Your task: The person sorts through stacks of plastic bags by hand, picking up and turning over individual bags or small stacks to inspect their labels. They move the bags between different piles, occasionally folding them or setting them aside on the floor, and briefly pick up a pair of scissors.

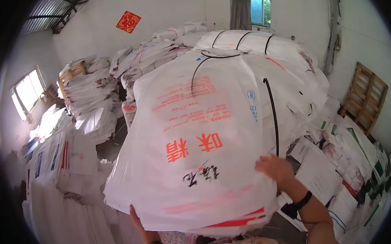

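A thick stack of flat white woven sacks [184, 157] with red and black print lies in front of me. My left hand [137, 218] touches its near left edge, a straight finger showing and the rest partly hidden. On the right side rests my right hand [276, 171], slightly blurred, its fingers stretched out and apart. Just beyond that hand, a black strap [273, 114] stands up along the stack's right side, its upper end bent. Another black strap [195, 74] lies loosely curled over the far end. Both wrists wear black bands.
Behind, a larger strapped bale of white sacks [253, 41] rises. Piled sacks [91, 91] line the left, beside a window [28, 88]. More loose sacks [336, 159] cover the right side, where a wooden pallet [365, 98] leans against the wall.
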Available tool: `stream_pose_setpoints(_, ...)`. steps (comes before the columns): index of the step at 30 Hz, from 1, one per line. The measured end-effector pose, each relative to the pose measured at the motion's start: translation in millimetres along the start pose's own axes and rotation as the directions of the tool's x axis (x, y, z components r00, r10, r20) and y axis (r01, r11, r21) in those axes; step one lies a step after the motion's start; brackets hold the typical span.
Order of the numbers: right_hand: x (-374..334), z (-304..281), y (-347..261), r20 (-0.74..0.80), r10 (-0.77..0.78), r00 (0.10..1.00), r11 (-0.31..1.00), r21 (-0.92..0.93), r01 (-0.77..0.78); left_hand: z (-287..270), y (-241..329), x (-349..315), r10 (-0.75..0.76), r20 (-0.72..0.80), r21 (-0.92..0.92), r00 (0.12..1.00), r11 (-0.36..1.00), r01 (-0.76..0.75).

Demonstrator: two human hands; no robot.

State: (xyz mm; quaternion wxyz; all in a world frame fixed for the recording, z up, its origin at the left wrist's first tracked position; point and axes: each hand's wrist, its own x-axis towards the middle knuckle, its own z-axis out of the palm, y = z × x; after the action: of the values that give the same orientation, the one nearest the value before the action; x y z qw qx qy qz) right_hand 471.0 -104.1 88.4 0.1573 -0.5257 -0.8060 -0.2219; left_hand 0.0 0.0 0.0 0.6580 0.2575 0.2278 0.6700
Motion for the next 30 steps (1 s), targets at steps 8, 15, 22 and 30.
stream_pose_setpoints(8, 50, -17, 205, -0.129, 0.324, 0.937, 0.923, 0.262, -0.283, 108, -100, -52, -0.212, -0.140, -0.094, 0.967, 0.975, 0.200)
stream_pose_setpoints(15, -59, -51, 303, 0.004, 0.755, 0.656, 0.656, -0.005, -0.755, 174, -162, -60, -0.051, -0.023, 0.309, 0.998, 0.949, 0.055)
stream_pose_setpoints(22, 11, -39, 53, -0.045, 0.243, 0.969, 0.917, 0.336, -0.214, 201, -174, -66, -0.380, -0.098, -0.092, 0.920, 0.924, 0.372)
stream_pose_setpoints(30, 24, 7, 19, 0.053, 0.055, 0.997, 0.987, 0.148, -0.062, 161, -117, -84, -0.711, 0.204, 0.502, 0.673, 0.666, 0.551)
